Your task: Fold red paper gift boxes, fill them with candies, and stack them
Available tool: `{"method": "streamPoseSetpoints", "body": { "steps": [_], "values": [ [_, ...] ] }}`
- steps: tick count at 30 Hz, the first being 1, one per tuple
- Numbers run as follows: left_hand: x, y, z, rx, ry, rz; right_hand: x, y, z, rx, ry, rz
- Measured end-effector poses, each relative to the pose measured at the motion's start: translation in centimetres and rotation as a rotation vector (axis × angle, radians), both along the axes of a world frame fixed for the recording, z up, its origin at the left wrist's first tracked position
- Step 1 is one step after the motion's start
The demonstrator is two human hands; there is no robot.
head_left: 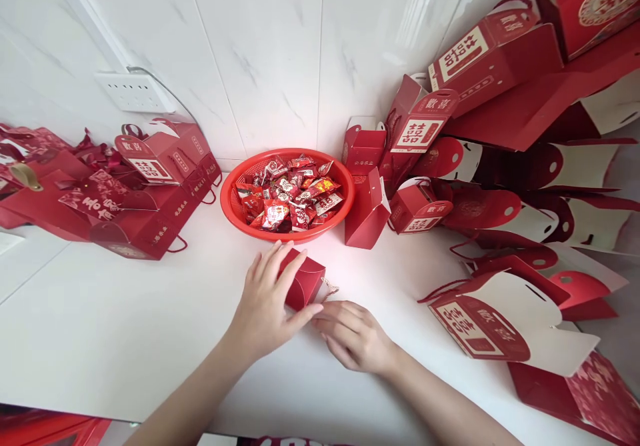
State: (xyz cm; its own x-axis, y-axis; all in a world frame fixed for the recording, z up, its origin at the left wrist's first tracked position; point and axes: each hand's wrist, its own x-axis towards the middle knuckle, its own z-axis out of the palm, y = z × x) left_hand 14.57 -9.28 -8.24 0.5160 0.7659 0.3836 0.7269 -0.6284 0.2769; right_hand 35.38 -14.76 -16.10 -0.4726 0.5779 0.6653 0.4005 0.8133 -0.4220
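Observation:
A small red paper gift box [306,278] lies on its side on the white table, just in front of the candy basket. My left hand [267,296] spans it, fingers over the top and thumb along the near side, holding it steady. From the right end of the box comes a thin twisted cord [329,289]. My right hand [356,336] is closed in a pinch beside that end, with the cord running down to its fingertips. The exact pinch point is hidden by the fingers.
Wrapped candies [295,196] fill a red plastic basket [231,214] by the tiled wall. Folded red boxes [415,126] crowd the right side, some with open flaps. Red gift bags [150,223] and a box lie at left, below a wall socket [135,93].

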Motion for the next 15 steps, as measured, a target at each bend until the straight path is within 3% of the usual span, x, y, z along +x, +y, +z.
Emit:
{"method": "streamPoseSetpoints", "body": {
  "steps": [3,7,11,15],
  "values": [
    [0.6,-0.8,-1.4,-0.013,0.141,0.045,0.5,0.1,-0.1,-0.002,-0.003,-0.045],
    [0.6,-1.3,-2.7,-0.008,0.170,0.073,1.1,0.1,0.3,-0.021,0.021,-0.093],
    [0.1,-2.0,-2.6,-0.011,0.117,0.199,1.3,0.1,0.5,-0.011,0.040,-0.108],
    [-0.6,-2.4,-2.2,-0.039,0.115,0.177,1.2,0.0,0.4,-0.020,0.021,-0.104]
  ]
}}
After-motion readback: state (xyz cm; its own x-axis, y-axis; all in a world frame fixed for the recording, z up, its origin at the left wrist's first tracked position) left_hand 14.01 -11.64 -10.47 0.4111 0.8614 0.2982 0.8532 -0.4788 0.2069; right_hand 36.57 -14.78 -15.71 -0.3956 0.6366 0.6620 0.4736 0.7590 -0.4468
